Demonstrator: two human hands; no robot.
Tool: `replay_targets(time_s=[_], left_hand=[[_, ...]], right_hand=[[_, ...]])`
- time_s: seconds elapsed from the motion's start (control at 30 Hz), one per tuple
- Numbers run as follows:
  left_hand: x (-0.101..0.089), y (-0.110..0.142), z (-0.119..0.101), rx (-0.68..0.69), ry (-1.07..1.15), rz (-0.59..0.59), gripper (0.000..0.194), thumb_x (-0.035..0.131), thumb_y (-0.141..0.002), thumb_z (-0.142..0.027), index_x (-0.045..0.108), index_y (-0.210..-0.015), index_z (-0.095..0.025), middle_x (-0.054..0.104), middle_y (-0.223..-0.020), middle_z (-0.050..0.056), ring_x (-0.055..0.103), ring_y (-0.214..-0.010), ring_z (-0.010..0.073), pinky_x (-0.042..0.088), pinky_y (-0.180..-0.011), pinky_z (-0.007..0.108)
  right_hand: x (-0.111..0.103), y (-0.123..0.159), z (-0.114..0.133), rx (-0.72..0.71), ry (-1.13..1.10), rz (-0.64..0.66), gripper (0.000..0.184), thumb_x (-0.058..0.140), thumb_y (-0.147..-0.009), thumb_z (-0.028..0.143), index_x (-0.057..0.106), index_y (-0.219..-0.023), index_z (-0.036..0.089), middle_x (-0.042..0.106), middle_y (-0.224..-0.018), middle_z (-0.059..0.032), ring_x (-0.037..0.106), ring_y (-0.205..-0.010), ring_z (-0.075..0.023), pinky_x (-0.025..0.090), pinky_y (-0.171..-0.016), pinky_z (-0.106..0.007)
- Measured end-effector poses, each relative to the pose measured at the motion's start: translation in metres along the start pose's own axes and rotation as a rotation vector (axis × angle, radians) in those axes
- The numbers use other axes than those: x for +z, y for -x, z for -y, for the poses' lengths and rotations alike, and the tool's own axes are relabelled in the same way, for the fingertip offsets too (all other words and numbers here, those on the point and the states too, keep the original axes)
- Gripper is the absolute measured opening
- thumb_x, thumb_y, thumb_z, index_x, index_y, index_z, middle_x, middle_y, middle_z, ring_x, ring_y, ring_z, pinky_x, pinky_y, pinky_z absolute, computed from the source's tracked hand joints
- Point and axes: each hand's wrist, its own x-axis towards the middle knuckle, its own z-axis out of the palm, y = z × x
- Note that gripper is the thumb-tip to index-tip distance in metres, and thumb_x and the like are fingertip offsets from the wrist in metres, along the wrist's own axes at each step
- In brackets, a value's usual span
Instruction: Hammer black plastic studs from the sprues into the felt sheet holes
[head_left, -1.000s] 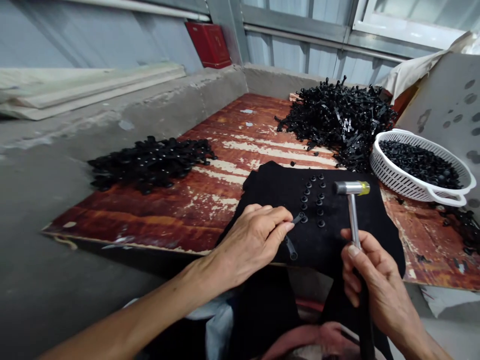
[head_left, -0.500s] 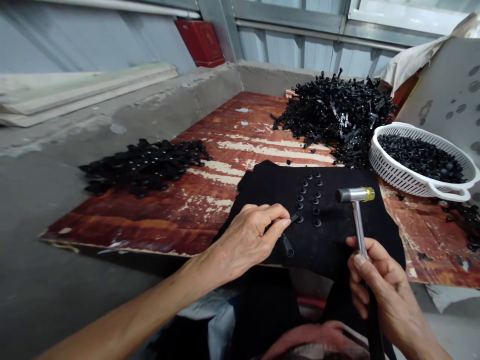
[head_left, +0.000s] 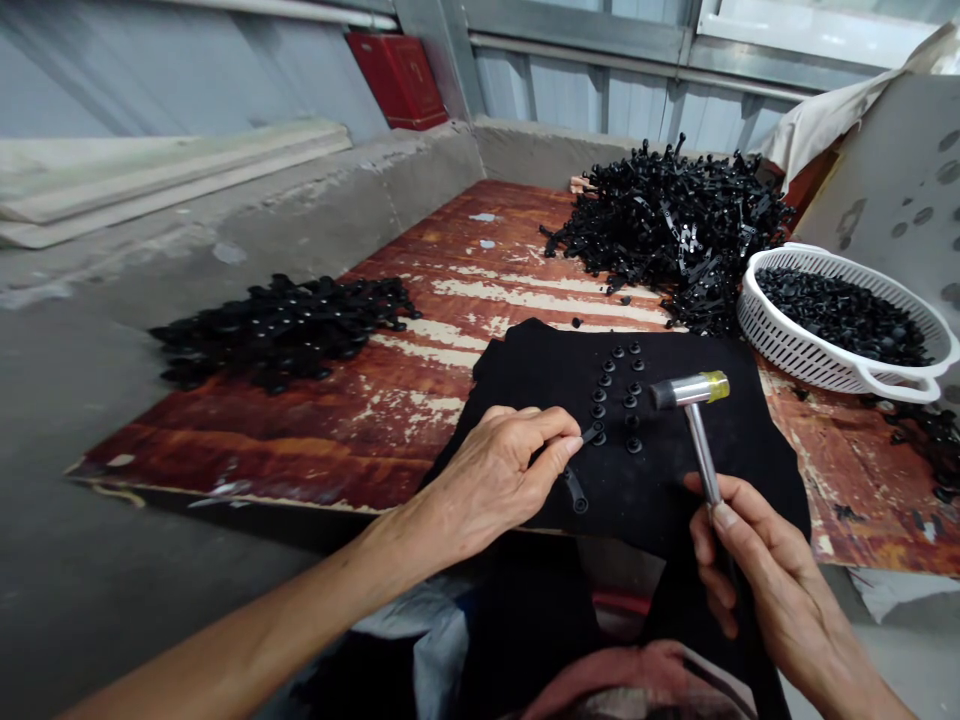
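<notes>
The upper-right window (head_left: 810, 42) glares pale, the lower left is dim, and edges look stretched.

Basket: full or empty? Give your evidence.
Not empty: small black pieces cover the inside of the basket, with some white inner wall showing above them at the far side. Their depth cannot be told.

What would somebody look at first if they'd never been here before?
Probably the shiny mallet with a yellow end, gripped in the right hand over the black cloth. Next might be the big heap of black round-ended strips at the back of the worn red-brown table, beside a white slotted basket of small black parts on the right.
</notes>
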Motion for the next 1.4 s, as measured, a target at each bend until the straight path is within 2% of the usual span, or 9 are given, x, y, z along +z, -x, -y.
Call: replay_targets(time_s=[0.07,0.17,0.27,0.37,0.67,1.03,1.17,1.27,1.4], left_hand=[[0.0,-0.001,0.0,-0.003,-0.002,0.006,0.027,0.044,-0.088,-0.033,0.066,-0.076,-0.022,0.067,-0.07,0.0,0.059,-0.069,0.0166,0.04,-0.075,0.03],[0.001,-0.001,0.0,-0.004,0.005,-0.006,0.026,0.046,-0.087,-0.033,0.068,-0.079,-0.022,0.07,-0.074,0.001,0.06,-0.072,0.018,0.041,-0.079,0.031],[0.003,0.0,0.001,0.009,0.012,-0.034,0.024,0.049,-0.087,-0.032,0.07,-0.08,-0.023,0.072,-0.078,0.002,0.061,-0.074,0.0184,0.041,-0.08,0.032],[0.005,0.001,0.002,0.035,-0.003,-0.048,0.024,0.049,-0.087,-0.03,0.069,-0.077,-0.023,0.07,-0.072,0.001,0.06,-0.071,0.0178,0.041,-0.077,0.032],[0.007,0.0,0.005,0.038,-0.07,0.006,0.024,0.047,-0.09,-0.028,0.067,-0.078,-0.021,0.069,-0.072,0.002,0.06,-0.07,0.0172,0.04,-0.077,0.032],[0.006,0.002,-0.003,0.002,-0.133,0.008,0.024,0.046,-0.09,-0.028,0.065,-0.078,-0.02,0.067,-0.069,0.002,0.06,-0.066,0.0177,0.04,-0.072,0.031],[0.01,0.005,0.0,-0.009,-0.118,-0.028,0.019,0.043,-0.092,-0.028,0.06,-0.097,-0.023,0.064,-0.068,-0.002,0.058,-0.062,0.0161,0.041,-0.067,0.028],[0.006,0.009,0.008,0.101,-0.106,-0.005,0.029,0.038,-0.095,-0.026,0.054,-0.12,-0.026,0.065,-0.086,0.0,0.06,-0.073,0.0144,0.043,-0.071,0.025],[-0.01,0.015,0.014,0.301,-0.132,0.178,0.039,0.04,-0.095,-0.022,0.049,-0.132,-0.031,0.057,-0.115,0.003,0.058,-0.095,0.0135,0.044,-0.083,0.024]], right_hand=[[-0.002,0.001,0.006,-0.103,0.226,0.002,0.038,0.042,-0.099,0.041,0.044,-0.137,0.034,0.054,-0.079,0.0019,0.045,-0.051,-0.0082,0.039,-0.039,-0.017],[-0.004,-0.002,0.016,-0.442,0.552,0.025,0.05,0.04,-0.1,0.024,0.033,-0.146,0.043,0.06,-0.091,-0.0025,0.058,-0.072,-0.0144,0.05,-0.054,-0.023],[-0.005,-0.009,0.024,-0.66,0.775,0.062,0.064,0.037,-0.096,0.011,0.024,-0.151,0.041,0.06,-0.093,-0.0051,0.059,-0.072,-0.0173,0.053,-0.062,-0.03],[-0.004,-0.014,0.028,-0.612,0.955,0.126,0.068,0.035,-0.09,0.005,0.029,-0.152,0.033,0.06,-0.091,-0.007,0.055,-0.059,-0.0169,0.054,-0.058,-0.032],[-0.006,-0.01,0.023,-0.595,1.008,0.127,0.07,0.035,-0.089,0.004,0.026,-0.153,0.031,0.059,-0.089,-0.0066,0.053,-0.055,-0.0154,0.051,-0.053,-0.029],[-0.011,-0.014,0.022,-0.635,0.968,0.075,0.066,0.038,-0.091,0.007,0.027,-0.152,0.029,0.064,-0.093,-0.0081,0.059,-0.06,-0.0162,0.055,-0.057,-0.028],[-0.012,-0.017,0.022,-0.601,1.017,0.098,0.061,0.036,-0.091,0.006,0.036,-0.149,0.025,0.066,-0.1,-0.0097,0.066,-0.074,-0.0187,0.058,-0.07,-0.033],[-0.013,-0.017,0.018,-0.651,0.897,0.055,0.055,0.036,-0.095,0.01,0.035,-0.147,0.027,0.064,-0.119,-0.01,0.067,-0.091,-0.0186,0.055,-0.084,-0.034],[-0.015,-0.011,0.006,-0.654,0.742,-0.07,0.051,0.041,-0.098,0.018,0.035,-0.145,0.036,0.064,-0.115,-0.0054,0.064,-0.073,-0.0131,0.056,-0.069,-0.027]])
